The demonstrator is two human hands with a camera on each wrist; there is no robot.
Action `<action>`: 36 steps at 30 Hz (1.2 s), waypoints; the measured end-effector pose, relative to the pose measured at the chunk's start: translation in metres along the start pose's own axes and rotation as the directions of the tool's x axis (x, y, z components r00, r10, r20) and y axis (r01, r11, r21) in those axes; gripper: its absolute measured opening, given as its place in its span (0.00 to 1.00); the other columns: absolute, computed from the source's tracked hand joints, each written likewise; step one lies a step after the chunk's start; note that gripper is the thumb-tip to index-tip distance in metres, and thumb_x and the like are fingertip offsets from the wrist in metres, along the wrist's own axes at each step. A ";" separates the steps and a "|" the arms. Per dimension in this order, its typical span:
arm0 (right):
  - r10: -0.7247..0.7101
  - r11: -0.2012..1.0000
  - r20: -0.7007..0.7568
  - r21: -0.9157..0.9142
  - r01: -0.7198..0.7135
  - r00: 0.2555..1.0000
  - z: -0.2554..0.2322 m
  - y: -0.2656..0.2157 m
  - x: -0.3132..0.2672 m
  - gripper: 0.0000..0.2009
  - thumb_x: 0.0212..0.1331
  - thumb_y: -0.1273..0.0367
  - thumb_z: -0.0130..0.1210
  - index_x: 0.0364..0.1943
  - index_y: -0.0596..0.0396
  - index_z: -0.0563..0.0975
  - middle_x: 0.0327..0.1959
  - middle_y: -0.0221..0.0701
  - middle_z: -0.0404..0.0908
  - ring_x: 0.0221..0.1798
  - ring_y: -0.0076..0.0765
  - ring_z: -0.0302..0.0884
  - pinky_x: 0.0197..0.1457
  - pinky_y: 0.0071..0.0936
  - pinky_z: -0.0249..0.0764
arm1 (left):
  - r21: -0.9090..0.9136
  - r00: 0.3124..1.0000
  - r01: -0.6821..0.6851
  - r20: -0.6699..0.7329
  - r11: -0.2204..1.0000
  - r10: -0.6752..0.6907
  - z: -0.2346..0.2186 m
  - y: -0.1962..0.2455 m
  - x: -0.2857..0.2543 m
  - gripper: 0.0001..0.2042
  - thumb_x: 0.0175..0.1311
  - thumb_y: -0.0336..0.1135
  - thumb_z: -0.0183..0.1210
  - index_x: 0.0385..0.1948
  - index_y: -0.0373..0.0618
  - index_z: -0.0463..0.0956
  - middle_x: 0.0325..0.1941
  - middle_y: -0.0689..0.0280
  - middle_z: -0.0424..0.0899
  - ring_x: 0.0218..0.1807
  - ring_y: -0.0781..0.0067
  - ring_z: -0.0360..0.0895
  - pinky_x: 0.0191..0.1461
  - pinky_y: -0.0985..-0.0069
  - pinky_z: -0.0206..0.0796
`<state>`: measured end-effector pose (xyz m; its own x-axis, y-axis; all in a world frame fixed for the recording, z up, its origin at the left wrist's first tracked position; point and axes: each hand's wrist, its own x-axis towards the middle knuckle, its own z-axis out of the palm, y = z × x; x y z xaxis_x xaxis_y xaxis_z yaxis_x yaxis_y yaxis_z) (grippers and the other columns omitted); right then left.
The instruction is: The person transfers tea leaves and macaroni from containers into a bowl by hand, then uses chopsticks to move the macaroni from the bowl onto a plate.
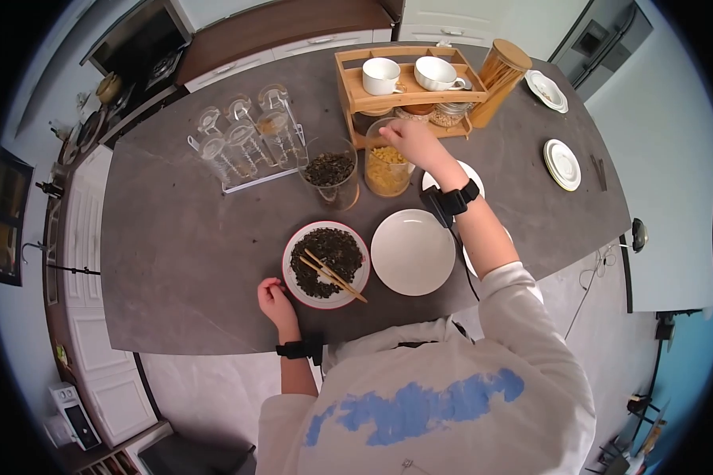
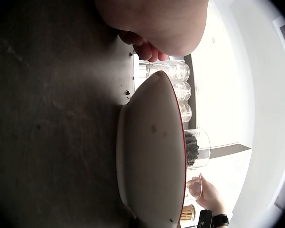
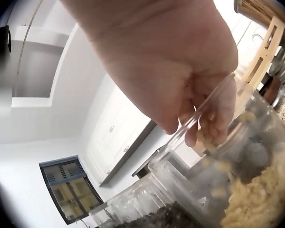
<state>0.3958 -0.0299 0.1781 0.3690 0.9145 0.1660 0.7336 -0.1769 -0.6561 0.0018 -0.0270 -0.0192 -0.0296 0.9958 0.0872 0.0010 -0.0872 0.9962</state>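
Observation:
My right hand [image 1: 417, 142] is over a clear glass jar [image 1: 387, 190] holding yellow macaroni [image 3: 256, 199]. In the right wrist view, its curled fingers dip below the rim with a few pieces at the tips, and loose pieces show between them and the heap. My left hand [image 1: 276, 303] lies on the table, fingers loosely curled and holding nothing. Beside it stands a red-rimmed white bowl [image 2: 152, 147] with dark dried leaves [image 1: 333, 247] and a pair of slim wooden sticks [image 1: 337, 279] across them. A white plate [image 1: 413, 252] sits right of the bowl.
Another glass jar [image 1: 341, 196] with dark leaves stands left of the macaroni. Upturned glasses [image 1: 245, 142] fill a white rack. Behind are a wooden shelf [image 1: 408, 101] with white cups and a tall spaghetti jar [image 1: 499, 75]. Small plates [image 1: 562, 165] lie at the right.

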 end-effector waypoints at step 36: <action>-0.147 0.985 0.406 -0.023 0.171 0.902 0.164 -0.052 -0.180 0.24 0.56 0.68 0.53 0.58 0.57 0.63 0.36 0.42 0.77 0.36 0.50 0.77 0.39 0.40 0.75 | 0.091 1.000 -0.004 0.014 0.996 0.002 0.004 0.009 -0.001 0.07 0.64 0.22 0.45 0.34 0.41 0.73 0.31 0.70 0.75 0.30 0.82 0.68 0.37 0.84 0.63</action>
<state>0.1977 -0.1262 0.0620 -0.0067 0.9986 -0.0523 0.7986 -0.0262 -0.6013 0.0055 -0.0289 -0.0103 -0.0152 0.9959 0.0894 0.0924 -0.0877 0.9919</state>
